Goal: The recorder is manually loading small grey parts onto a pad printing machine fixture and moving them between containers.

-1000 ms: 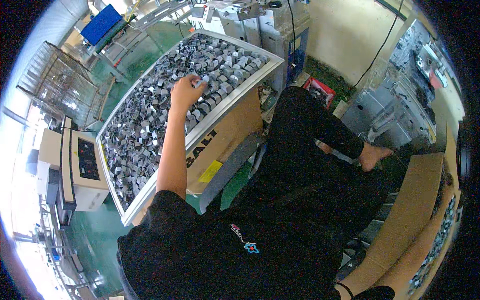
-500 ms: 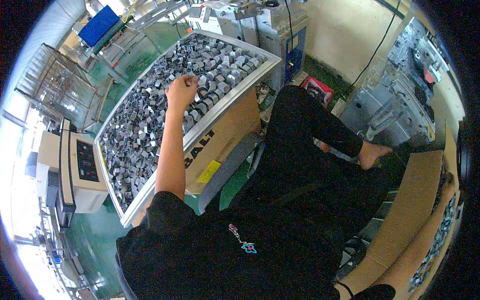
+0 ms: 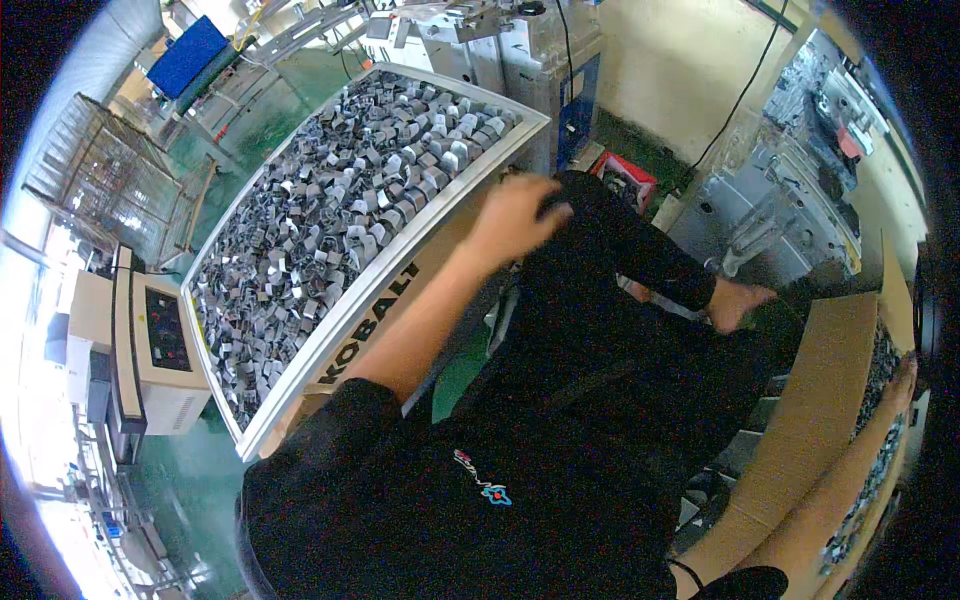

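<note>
My left hand point(image 3: 515, 220) is above my thigh, just past the right edge of the white-framed tray point(image 3: 400, 245). Its fingers look curled, but motion smears them, and I cannot make out whether anything is in them. Many small grey, curved metal pieces point(image 3: 330, 200) fill the tray in a loose heap. At the far right, my right arm reaches over a cardboard box point(image 3: 800, 410) that holds more small grey pieces point(image 3: 875, 470). My right hand point(image 3: 905, 378) is by the box's far side, near the picture's dark rim, and its fingers are not clear.
Under the tray stands a printed cardboard carton point(image 3: 385, 320). A metal machine point(image 3: 775, 205) stands at the right, and a red bin point(image 3: 625, 178) sits beyond my knee. To the left are a beige control cabinet point(image 3: 165, 335) and a wire cage point(image 3: 105, 185).
My left hand has lifted off the metal pieces and swung right, past the tray's edge to over my thigh. My right hand has shifted slightly by the box.
</note>
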Action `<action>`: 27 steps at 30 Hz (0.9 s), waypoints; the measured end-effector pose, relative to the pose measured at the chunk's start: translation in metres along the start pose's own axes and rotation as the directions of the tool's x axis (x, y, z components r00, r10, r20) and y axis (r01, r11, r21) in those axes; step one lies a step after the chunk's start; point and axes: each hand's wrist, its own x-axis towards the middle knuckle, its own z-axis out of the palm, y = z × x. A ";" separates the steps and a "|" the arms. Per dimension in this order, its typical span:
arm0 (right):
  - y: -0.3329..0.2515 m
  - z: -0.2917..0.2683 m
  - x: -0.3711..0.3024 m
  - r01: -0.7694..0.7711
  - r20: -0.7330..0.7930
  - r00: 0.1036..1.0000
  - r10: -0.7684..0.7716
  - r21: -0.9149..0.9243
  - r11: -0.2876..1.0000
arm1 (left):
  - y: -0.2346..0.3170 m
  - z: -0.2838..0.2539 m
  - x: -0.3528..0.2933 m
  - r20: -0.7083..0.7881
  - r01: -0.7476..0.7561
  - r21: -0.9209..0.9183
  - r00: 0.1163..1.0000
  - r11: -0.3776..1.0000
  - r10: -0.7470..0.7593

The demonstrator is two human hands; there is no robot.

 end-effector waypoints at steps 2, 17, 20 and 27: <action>-0.029 -0.036 0.039 -0.065 -0.013 0.998 0.069 0.215 0.974 | -0.010 0.053 -0.026 0.223 -0.011 0.047 0.975 0.999 0.000; 0.061 -0.082 0.053 -0.169 -0.013 0.985 0.172 0.127 0.977 | 0.002 0.107 -0.053 0.319 0.057 0.035 0.946 0.998 -0.065; 0.025 -0.003 0.029 -0.420 0.103 0.818 0.566 0.779 0.466 | 0.004 0.090 -0.051 0.338 0.074 0.142 0.934 0.987 -0.119; 0.027 -0.056 0.041 -0.337 0.024 0.865 0.501 0.769 0.544 | 0.008 0.095 -0.050 0.314 0.051 0.066 0.947 0.997 -0.069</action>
